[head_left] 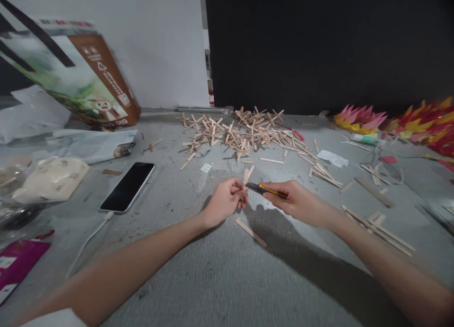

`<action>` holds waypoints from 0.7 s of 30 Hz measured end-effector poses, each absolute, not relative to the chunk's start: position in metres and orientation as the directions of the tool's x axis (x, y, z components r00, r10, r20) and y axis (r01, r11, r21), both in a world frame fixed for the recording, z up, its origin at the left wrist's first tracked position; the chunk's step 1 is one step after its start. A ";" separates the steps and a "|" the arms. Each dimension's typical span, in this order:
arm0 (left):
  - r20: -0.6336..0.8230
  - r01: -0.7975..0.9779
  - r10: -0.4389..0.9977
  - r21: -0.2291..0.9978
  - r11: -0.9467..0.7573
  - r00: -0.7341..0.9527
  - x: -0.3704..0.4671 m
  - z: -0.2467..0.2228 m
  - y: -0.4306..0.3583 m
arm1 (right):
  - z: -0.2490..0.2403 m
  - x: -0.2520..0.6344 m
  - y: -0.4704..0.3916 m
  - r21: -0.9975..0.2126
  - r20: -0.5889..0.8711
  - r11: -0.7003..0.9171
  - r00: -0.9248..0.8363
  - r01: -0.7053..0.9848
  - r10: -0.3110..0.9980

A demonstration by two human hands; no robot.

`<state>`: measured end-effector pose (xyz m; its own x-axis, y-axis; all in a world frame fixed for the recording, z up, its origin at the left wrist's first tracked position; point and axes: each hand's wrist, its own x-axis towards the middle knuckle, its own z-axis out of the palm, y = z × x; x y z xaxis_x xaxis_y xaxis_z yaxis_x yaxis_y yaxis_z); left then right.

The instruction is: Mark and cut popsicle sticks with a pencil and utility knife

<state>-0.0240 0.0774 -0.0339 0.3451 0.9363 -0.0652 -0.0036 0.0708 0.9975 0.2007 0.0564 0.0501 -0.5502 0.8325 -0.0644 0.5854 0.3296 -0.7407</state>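
Note:
Wooden craft sticks (246,175) stick up from the closed fingers of my left hand (227,199), spread in a narrow V. My right hand (296,202) is wrapped round a black and yellow utility knife (271,191). Its tip points left and meets the sticks just beside my left fingertips; whether the blade touches the wood I cannot tell. Below my hands a single loose craft stick (251,232) lies flat on the grey table (198,279). Beyond them spreads a heap of crossed craft sticks (244,131).
At left lie a smartphone (127,187) with a white cable (88,242), a plastic packet (53,178) and a purple packet (21,265). A printed bag (92,76) stands behind. More loose sticks (379,230) and pink paper petals (362,121) are at right.

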 end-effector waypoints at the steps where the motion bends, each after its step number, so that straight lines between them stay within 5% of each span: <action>1: -0.066 -0.005 0.936 0.997 0.072 0.346 -0.024 -0.034 0.077 | 0.049 0.203 0.058 -0.719 -0.051 0.359 -0.560 0.595 0.827; 8: -0.098 -0.007 0.928 0.994 0.108 0.360 -0.023 -0.030 0.077 | 0.033 0.218 0.068 -0.543 0.047 0.544 -0.623 0.640 0.780; 17: -0.098 -0.036 0.904 0.992 0.124 0.415 -0.025 -0.029 0.077 | 0.030 0.234 0.074 -0.067 0.117 0.774 -0.766 0.629 0.632; 21: -0.077 -0.046 0.903 0.993 0.106 0.423 -0.026 -0.029 0.076 | 0.029 0.230 0.076 -0.160 0.252 0.766 -0.725 0.622 0.641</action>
